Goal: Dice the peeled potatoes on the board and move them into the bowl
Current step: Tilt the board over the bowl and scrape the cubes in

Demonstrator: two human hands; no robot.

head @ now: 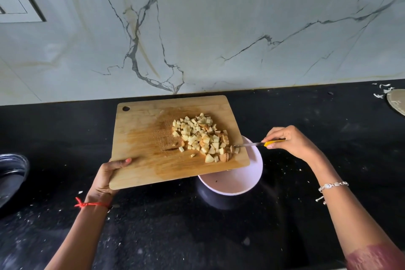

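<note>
The left hand (105, 173) grips the wooden board (140, 138) (lifted over the bowl (241, 180)). The right hand (289, 140) holds a yellow-handled knife (258, 144), tip among the diced potatoes (203, 138).

Veined white marble wall (219, 17); speckled black counter (306, 127).

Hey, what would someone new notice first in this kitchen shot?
A rectangular wooden cutting board, gripped at its near-left corner by the left hand, is centre frame with a heap of pale diced potato cubes near its right edge. The right hand holds a yellow-handled knife, tip at the cubes, over a round pink bowl on the black speckled countertop.
</note>
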